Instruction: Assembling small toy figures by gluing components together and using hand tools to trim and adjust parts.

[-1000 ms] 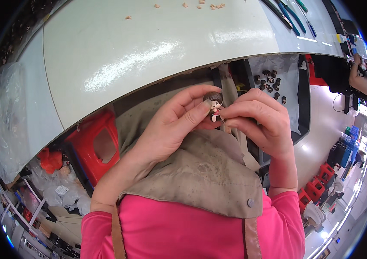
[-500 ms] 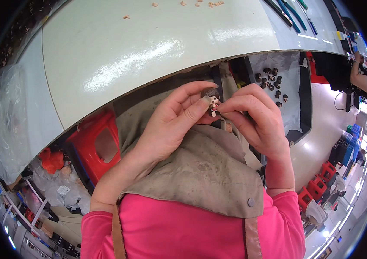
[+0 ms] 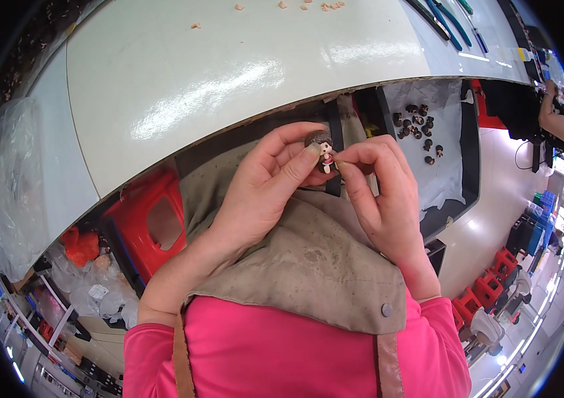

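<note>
A small figurine (image 3: 326, 156) with brown hair and a pale face is held over my lap, just off the table's near edge. My left hand (image 3: 275, 176) grips it, with the thumb across its front and the fingers behind. At the figurine's side, the thumb and forefinger of my right hand (image 3: 381, 192) are pinched together at its arm or body. Whether a tiny part sits between those fingertips is too small to see.
An open drawer (image 3: 451, 219) lined with white sheeting holds several similar dark-haired figurines (image 3: 418, 121) at the right. Small peach-coloured pieces (image 3: 332, 6) and pliers (image 3: 451, 23) lie on the white table (image 3: 182, 60). A red stool (image 3: 153, 222) stands left; a plastic bag (image 3: 13, 186) covers the table's left end.
My right hand has turned and lowered its wrist a little, its fingertips still at the figurine. The figurine has shifted slightly left and tilted in my left hand.
</note>
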Demonstrator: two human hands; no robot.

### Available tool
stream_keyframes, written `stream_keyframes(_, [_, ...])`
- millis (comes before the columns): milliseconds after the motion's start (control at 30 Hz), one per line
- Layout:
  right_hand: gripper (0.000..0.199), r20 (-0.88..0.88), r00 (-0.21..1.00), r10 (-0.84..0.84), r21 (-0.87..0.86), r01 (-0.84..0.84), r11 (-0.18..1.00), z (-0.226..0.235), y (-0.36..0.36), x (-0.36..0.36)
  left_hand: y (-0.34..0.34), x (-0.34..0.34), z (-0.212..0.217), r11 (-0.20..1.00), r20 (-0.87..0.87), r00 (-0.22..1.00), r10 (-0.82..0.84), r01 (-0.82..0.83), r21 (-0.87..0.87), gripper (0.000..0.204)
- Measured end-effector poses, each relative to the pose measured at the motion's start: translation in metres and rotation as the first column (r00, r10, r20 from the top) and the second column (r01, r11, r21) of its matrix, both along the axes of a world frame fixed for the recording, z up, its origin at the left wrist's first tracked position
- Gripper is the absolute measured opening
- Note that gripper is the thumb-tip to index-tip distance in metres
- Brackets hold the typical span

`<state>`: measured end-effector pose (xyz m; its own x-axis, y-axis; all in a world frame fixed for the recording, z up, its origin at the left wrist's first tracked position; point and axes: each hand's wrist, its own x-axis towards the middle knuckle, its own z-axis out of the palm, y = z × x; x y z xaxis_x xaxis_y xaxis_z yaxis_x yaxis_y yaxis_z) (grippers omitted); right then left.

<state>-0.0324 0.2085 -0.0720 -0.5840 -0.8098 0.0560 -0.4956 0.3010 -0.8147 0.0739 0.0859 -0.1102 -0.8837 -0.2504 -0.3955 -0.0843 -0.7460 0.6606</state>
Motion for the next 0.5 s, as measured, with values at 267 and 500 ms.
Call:
stream_keyframes(267, [0.005,0.021,0.999,-0.044,0.012,0.043,0.999,-0.001,-0.003,0.007,0.000,0.003,-0.002,1.000,-0.010,1.000,0.021,-0.022,-0.009,0.033])
stream_keyframes(500, [0.008,0.114,0.993,0.014,-0.087,-0.004,0.996,-0.005,0.004,-0.010,-0.002,0.003,-0.003,0.999,-0.059,0.998,-0.022,0.023,0.022,0.034])
